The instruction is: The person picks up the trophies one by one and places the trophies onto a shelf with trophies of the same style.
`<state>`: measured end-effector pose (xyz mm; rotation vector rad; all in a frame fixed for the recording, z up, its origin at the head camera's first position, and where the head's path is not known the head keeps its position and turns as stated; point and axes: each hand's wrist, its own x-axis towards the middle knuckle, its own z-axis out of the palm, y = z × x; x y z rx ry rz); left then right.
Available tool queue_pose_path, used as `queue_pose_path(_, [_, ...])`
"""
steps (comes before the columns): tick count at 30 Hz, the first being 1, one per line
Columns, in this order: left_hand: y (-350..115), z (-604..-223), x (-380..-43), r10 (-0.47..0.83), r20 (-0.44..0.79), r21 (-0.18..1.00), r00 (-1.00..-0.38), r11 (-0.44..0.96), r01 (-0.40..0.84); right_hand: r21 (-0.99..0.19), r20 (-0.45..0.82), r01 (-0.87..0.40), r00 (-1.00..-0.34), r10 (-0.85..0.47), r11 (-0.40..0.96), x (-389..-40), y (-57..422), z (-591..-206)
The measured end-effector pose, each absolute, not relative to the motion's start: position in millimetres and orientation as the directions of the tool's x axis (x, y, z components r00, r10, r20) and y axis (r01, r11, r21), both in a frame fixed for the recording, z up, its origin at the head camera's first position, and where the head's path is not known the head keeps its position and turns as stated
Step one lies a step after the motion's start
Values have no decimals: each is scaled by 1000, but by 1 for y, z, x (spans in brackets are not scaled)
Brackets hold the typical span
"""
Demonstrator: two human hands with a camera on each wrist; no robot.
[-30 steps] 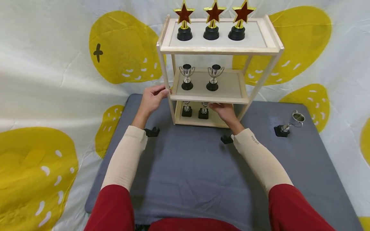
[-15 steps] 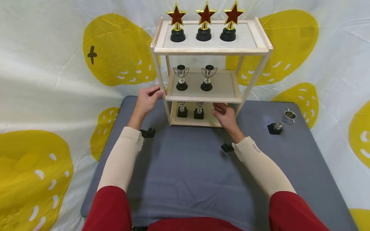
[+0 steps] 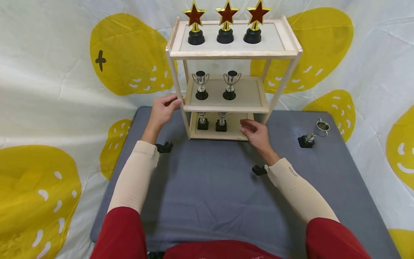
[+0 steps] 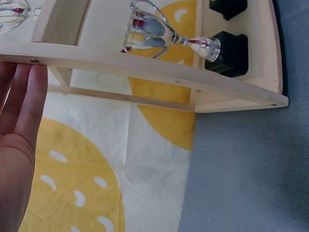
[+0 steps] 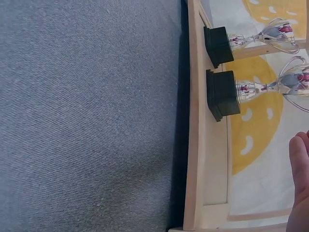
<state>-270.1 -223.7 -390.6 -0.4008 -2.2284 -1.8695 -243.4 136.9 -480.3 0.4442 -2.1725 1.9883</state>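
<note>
A pale wooden three-tier shelf (image 3: 233, 55) stands at the back of the table. My left hand (image 3: 162, 109) grips its left front post (image 3: 175, 77) near the middle tier; in the left wrist view, fingers (image 4: 32, 99) lie against the wood. My right hand (image 3: 258, 136), fingers loosely bent, holds nothing in front of the bottom tier's right side. Two silver cup trophies with black square bases, the left one (image 3: 202, 124) and the right one (image 3: 221, 125), stand on that tier, their tops hidden in the head view. The right wrist view shows the nearer trophy (image 5: 223, 94) whole.
Two silver cups, left (image 3: 201, 86) and right (image 3: 230, 86), occupy the middle tier. Three star trophies (image 3: 225, 26) line the top. Another silver cup trophy (image 3: 306, 141) stands on the grey table (image 3: 207, 187) at the right. A patterned cloth (image 3: 51, 72) hangs behind.
My right hand has drawn back from beside the bottom tier's right trophy, toward me and rightward. My left hand keeps its hold on the post. The head view has shifted slightly.
</note>
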Motion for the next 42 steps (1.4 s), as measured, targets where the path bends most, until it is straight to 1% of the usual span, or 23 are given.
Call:
queue_pose_path(6, [-225,-391,-270,73,325,927,-943,171,333,-939,330,-338,-938,-103,65,-238,140,-478])
queue_pose_path(13, [-224,-389,-271,81,340,929,-937,123,348,-935,349,-353,-933,-91,35,-234,146,-476])
queue_pose_path(20, [-224,-388,-271,89,326,936,-941,111,335,-911,391,-398,-916,-88,102,-225,158,-475])
queue_pose_path(29, [-223,-389,-269,67,334,935,-940,101,339,-931,347,-353,-935,-77,89,-218,174,-475])
queue_pose_path(36, [-223,-392,-271,73,344,930,-936,113,350,-935,329,-336,-941,-84,110,-214,188,-475])
queue_pose_path(42, [-223,-392,-271,68,344,932,-937,97,349,-943,315,-319,-947,-61,89,-214,199,-476])
